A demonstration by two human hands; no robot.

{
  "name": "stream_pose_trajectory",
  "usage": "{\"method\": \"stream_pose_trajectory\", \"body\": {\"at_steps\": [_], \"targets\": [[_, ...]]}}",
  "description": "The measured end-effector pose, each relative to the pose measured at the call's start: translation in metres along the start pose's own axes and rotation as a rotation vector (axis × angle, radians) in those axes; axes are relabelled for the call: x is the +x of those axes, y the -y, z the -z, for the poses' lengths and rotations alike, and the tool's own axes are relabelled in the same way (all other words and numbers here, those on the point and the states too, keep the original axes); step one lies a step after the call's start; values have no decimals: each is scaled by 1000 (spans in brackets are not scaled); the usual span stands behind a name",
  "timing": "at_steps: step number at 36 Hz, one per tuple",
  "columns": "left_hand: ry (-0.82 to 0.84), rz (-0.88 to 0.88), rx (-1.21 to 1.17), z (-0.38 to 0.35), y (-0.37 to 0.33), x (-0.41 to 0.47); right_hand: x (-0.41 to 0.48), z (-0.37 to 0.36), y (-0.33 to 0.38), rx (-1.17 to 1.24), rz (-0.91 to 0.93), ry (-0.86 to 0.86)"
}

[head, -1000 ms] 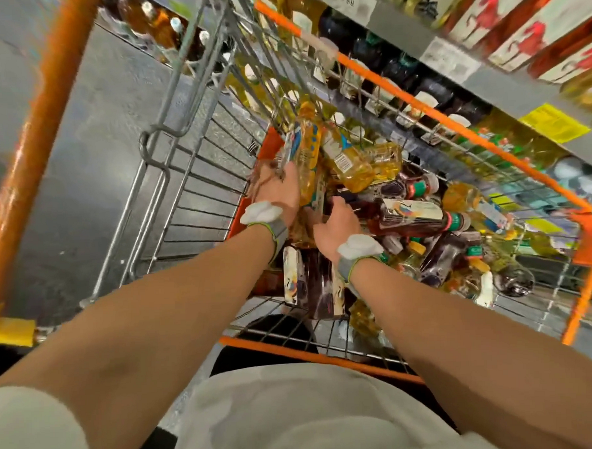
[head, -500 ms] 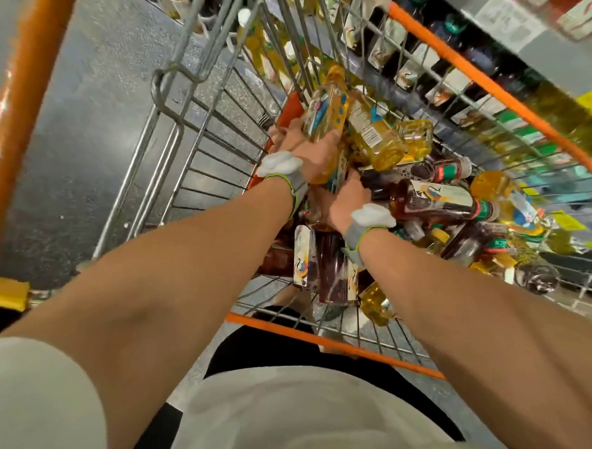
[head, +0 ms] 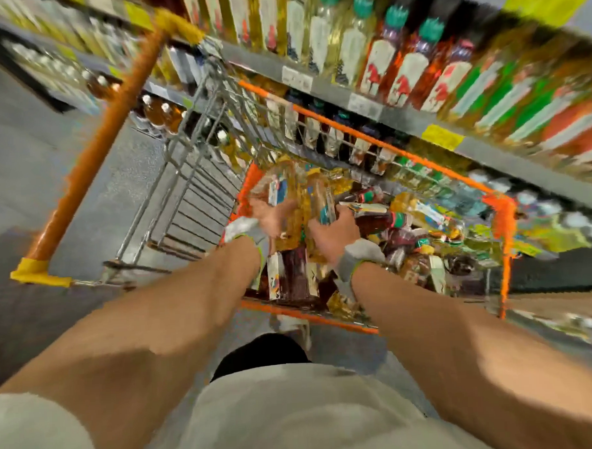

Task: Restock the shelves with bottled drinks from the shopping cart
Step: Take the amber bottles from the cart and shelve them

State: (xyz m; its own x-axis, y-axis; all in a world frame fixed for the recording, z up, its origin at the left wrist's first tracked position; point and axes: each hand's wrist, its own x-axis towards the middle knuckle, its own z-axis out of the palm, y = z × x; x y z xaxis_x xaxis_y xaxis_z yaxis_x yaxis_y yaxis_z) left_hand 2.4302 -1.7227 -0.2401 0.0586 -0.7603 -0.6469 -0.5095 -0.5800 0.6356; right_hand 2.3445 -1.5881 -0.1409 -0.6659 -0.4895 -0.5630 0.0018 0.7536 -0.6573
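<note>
Bottles now held in both left grip and right grip.

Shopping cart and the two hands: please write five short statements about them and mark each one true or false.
1. Both the left hand and the right hand are inside the shopping cart. True.
2. The cart holds only one bottle. False: many loose bottles lie heaped in it.
3. The cart's handle is orange with a yellow end cap. True.
4. The shelf beside the cart is bare. False: rows of upright bottles stand on it.
5. The right hand rests on the handle. False: it grips a yellow bottle in the cart.
</note>
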Motion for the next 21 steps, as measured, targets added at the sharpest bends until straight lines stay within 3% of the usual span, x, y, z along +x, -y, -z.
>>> {"method": "stream_pose_trajectory", "body": {"at_steps": [3,5,8,11,14,21], "targets": [[127,-71,59,10,-21,-61,-29,39,5,57,62,-57],[168,-184,40,24,-57,-151,-53,70,5,110,139,-132],[194,-348,63,16,-79,-202,-83,107,13,189,194,-280],[247,-403,30,9,-82,-221,-91,111,21,234,198,-342],[200,-422,34,11,-91,-259,-90,122,11,254,272,-307],[270,-624,36,16,-123,-308,-126,175,31,305,374,-391]]}}
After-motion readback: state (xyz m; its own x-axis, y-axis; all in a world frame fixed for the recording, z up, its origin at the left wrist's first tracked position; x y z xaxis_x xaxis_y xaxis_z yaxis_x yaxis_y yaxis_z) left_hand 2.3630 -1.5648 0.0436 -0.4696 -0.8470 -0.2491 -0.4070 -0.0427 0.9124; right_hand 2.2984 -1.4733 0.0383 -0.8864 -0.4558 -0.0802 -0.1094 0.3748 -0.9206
